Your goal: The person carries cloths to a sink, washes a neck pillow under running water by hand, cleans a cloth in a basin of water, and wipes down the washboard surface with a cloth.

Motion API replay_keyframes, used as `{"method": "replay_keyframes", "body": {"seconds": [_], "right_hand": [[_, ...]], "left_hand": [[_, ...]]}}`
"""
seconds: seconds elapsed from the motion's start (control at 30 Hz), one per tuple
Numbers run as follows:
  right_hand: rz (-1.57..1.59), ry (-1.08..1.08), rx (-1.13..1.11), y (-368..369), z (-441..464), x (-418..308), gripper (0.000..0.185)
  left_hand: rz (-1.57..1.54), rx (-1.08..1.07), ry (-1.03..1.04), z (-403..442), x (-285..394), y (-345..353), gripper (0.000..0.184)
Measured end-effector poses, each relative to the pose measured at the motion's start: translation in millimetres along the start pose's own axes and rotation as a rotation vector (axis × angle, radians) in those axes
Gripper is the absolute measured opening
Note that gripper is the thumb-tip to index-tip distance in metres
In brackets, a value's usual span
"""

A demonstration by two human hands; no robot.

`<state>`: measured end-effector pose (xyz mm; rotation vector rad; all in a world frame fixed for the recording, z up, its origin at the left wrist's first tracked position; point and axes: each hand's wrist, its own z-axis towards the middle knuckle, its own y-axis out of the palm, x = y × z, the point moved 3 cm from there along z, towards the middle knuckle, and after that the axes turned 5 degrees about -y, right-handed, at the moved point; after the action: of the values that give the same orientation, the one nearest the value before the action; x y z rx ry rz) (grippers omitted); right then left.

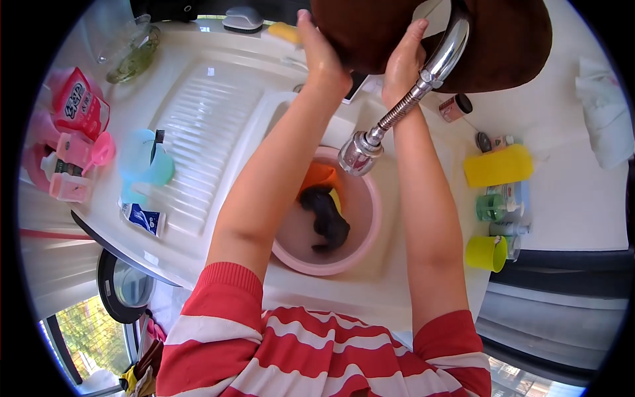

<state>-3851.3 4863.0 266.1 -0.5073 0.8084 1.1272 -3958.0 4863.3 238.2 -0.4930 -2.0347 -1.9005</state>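
Observation:
A dark brown hat (499, 46), seemingly of soft cloth, is held up above the far side of the sink. My left hand (324, 59) grips its left side, with the thumb pointing up and the other fingers hidden. My right hand (405, 66) holds it nearer the middle, its fingers partly behind the hat and the tap. The chrome tap (413, 96) arches over my right wrist, its spray head above a pink basin (372, 228). In the basin lie a wet black cloth (326, 221) and an orange piece (319, 176).
A ribbed drainboard (205, 132) lies left, with a blue cup (147, 159), a toothpaste tube (143, 218) and a red detergent pouch (81, 102). On the right are a yellow sponge (497, 165), several bottles and a lime cup (485, 253). A brush (243, 20) sits at the back.

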Motion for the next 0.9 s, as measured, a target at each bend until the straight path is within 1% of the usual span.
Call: {"method": "replay_keyframes", "body": {"seconds": [0.07,0.1,0.2,0.23,0.33,0.4,0.43,0.5,0.67,0.73,0.83,0.9], "right_hand": [[-0.138,0.014,-0.015,-1.5,1.8,7.9,0.064],[-0.097,-0.124,0.028,10.8,-8.0,-15.4,0.063],[-0.137,-0.125,0.148,17.0,-11.6,-18.2,0.063],[-0.158,-0.169,0.181,18.4,-11.2,-18.5,0.065],[-0.138,-0.193,0.197,18.9,-9.4,-21.1,0.062],[-0.111,-0.278,0.24,19.3,-2.9,-13.7,0.06],[-0.094,-0.319,0.265,19.3,-0.2,-10.3,0.059],[-0.16,-0.301,0.228,13.0,4.7,-5.2,0.058],[-0.271,-0.309,0.24,8.8,8.2,-0.9,0.057],[-0.303,-0.317,0.21,6.9,9.3,-2.7,0.057],[-0.346,-0.28,0.206,6.4,8.1,-4.1,0.057],[-0.367,-0.195,0.187,3.6,8.5,0.5,0.056]], "left_hand": [[-0.018,0.066,0.117,1.7,-3.7,7.5,0.069],[-0.055,0.086,0.14,2.8,-3.4,9.9,0.067],[-0.168,0.151,0.197,3.9,-3.9,12.6,0.061],[-0.189,0.14,0.218,5.6,-3.6,12.7,0.059],[-0.241,0.106,0.259,12.2,-7.6,11.4,0.052],[-0.261,0.093,0.268,18.9,-10.9,9.1,0.049],[-0.252,0.119,0.26,21.9,-12.8,8.2,0.048],[-0.232,0.17,0.243,27.5,-17.6,7.2,0.046],[-0.263,0.127,0.252,32.0,-24.5,5.6,0.044],[-0.276,0.123,0.247,29.2,-23.5,7.5,0.044],[-0.282,0.111,0.211,27.6,-24.6,10.0,0.043],[-0.248,0.109,0.168,29.6,-24.9,8.4,0.044]]}}
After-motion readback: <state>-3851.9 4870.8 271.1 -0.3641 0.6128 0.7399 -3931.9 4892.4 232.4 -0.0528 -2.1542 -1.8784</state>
